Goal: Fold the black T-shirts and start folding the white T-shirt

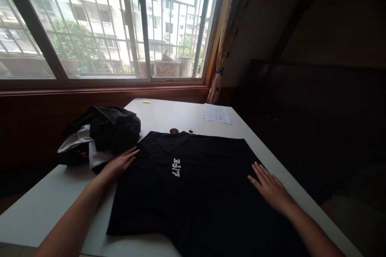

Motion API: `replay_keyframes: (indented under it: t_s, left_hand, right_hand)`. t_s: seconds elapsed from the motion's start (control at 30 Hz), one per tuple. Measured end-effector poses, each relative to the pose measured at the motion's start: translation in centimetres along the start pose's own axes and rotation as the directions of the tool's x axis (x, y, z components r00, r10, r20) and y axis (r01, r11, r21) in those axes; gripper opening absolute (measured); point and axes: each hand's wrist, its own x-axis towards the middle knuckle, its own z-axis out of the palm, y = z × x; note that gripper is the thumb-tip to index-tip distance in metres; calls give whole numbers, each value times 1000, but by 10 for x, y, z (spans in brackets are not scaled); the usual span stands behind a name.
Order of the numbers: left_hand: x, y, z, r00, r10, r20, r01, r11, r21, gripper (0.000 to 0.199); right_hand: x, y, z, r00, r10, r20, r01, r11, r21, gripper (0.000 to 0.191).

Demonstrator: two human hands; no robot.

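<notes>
The person is wearing no visible sleeves, gloves or rings; short sleeves may be sitting above the view, though framing hides them.

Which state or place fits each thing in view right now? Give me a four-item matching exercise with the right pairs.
1. Black shirt
2. Papers
3. Right hand
4. Clothes pile

A. At the shirt's right edge
B. Heaped by the left edge of the table
C. Spread out, white print showing
D. Near the table's far right corner

Pairs: 1-C, 2-D, 3-A, 4-B
</notes>
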Motion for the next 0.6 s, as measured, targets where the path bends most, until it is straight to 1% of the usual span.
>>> replay_keyframes:
  t_s: [0.07, 0.13, 0.17, 0.23, 0.33, 0.4, 0.47, 0.53, 0.6]
  left_hand:
    - [-1, 1, 1, 1000, 1, -13, -1, 1000, 2, 66]
    - [-2, 3, 1, 999, 5, -33, -5, 1000, 2, 62]
    - [-3, 5, 1, 999, 4, -45, -4, 1000, 1, 60]
    - [-4, 9, -1, 998, -3, -60, 3, 1000, 0, 58]
    - [-4, 12, -3, 999, -10, -44, 10, 1000, -2, 58]
    - [-3, 12, -4, 1000, 12, -21, -12, 1000, 9, 57]
    - [-2, 10, -4, 999, 46, 3, -46, 998, 33, 56]
    - [-2, 8, -3, 997, 67, 23, -68, 996, 65, 55]
    - [-2, 6, -1, 997, 68, 40, -71, 993, 94, 54]
  right_hand:
    - [3, 9, -2, 999, 53, 5, -53, 998, -24, 78]
    - [8, 8, -7, 997, 81, 19, -80, 996, -38, 79]
    - [11, 3, -10, 997, 78, 18, -77, 996, -39, 79]
    - [19, -14, -18, 999, 38, 4, -38, 999, -28, 79]
    - [31, -59, -29, 996, -84, -9, 84, 996, 15, 77]
    - [39, -98, -34, 977, -212, -5, 212, 976, 47, 77]
    - [47, -138, -36, 941, -339, 20, 336, 938, 86, 78]
    - [54, -175, -34, 889, -456, 43, 449, 886, 117, 78]
    - [61, -203, -30, 843, -534, 72, 521, 842, 141, 79]
